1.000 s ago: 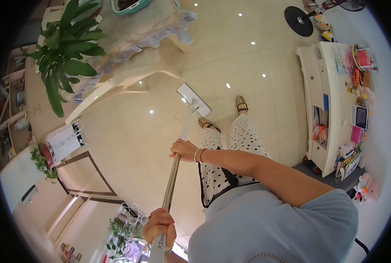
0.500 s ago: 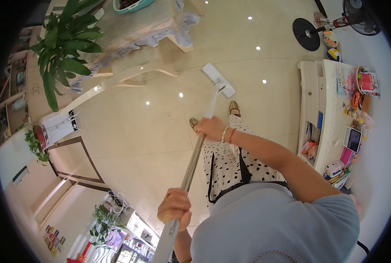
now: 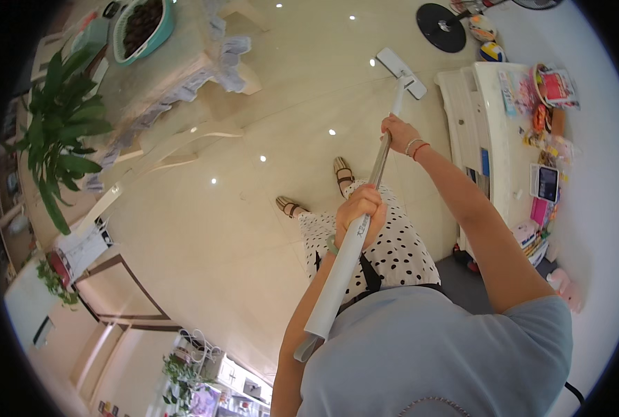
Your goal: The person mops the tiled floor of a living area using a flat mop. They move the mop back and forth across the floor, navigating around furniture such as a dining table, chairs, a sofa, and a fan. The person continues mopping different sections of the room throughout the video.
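Both my hands grip the pole of a flat mop (image 3: 344, 267). My left hand (image 3: 360, 214) is wrapped round the pole close to my body, where a wide white sleeve covers its upper end. Farther down, my right hand (image 3: 398, 132), with a white and a red bracelet at its wrist, closes round the thinner metal part. At the pole's far end the flat white mop head (image 3: 401, 73) rests on the shiny tiled floor (image 3: 268, 201), just left of a cream cabinet. The pole slants from my waist away toward the far right.
The cream cabinet (image 3: 455, 111), topped with toys and packages, stands on the right. Beyond it are balls (image 3: 491, 51) and a fan's round black base (image 3: 441, 28). To the left are a cloth-covered table (image 3: 177, 62), a chair (image 3: 184, 139) and a leafy plant (image 3: 63, 132).
The mop head has slid forward and to the right, nearer the cabinet. Both hands have moved right and away from my body with the pole. My feet and the view have shifted.
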A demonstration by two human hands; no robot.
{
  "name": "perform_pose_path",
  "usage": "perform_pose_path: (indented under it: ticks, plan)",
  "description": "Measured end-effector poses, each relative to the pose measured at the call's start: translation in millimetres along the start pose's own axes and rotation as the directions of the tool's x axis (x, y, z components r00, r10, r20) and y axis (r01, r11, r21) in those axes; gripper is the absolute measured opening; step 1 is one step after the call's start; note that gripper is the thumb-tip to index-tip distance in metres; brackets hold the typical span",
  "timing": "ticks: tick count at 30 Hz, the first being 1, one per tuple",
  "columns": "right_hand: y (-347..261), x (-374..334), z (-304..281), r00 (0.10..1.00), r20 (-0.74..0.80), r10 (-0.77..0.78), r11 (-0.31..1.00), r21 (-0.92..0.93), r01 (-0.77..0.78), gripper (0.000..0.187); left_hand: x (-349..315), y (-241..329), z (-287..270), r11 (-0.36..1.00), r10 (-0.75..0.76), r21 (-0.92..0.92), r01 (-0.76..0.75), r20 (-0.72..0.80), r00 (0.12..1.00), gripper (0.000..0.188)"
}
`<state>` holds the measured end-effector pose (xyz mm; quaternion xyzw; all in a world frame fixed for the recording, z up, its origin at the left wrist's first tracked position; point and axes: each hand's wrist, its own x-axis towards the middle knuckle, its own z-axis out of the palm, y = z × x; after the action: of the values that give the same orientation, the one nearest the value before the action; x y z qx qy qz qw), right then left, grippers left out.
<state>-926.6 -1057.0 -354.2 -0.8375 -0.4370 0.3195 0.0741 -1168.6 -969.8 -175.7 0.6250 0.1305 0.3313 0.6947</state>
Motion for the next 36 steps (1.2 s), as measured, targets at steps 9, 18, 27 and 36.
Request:
perform_pose_path:
  ticks: [9,18,27,36]
  plan:
    - [-60.1,-75.7,57.1,0.973,0.231,0.017,0.98,-0.199,0.03,0.014,-73.7,54.7,-47.5,0.988,-0.148,-0.02,0.151,0.101,0.984,0.025]
    - [-221.6,-103.0,144.0,0.985,0.157,-0.07,0.998,0.019,0.068,0.005,-118.4,153.7,-186.5,0.954,-0.288,0.098,0.283,0.046,0.956,0.021]
    - [-422.0,-97.4,179.9,0.888,0.32,-0.329,0.938,0.215,0.271,0.018,-156.7,287.5,-276.1,0.855,-0.291,0.402,0.328,-0.151,0.945,0.017]
    - [-437.0,-118.0,148.9,0.726,0.285,-0.625,0.78,0.23,0.581,0.034,-156.0,302.6,-202.4,0.804,-0.155,0.559,0.201,-0.129,0.979,0.025]
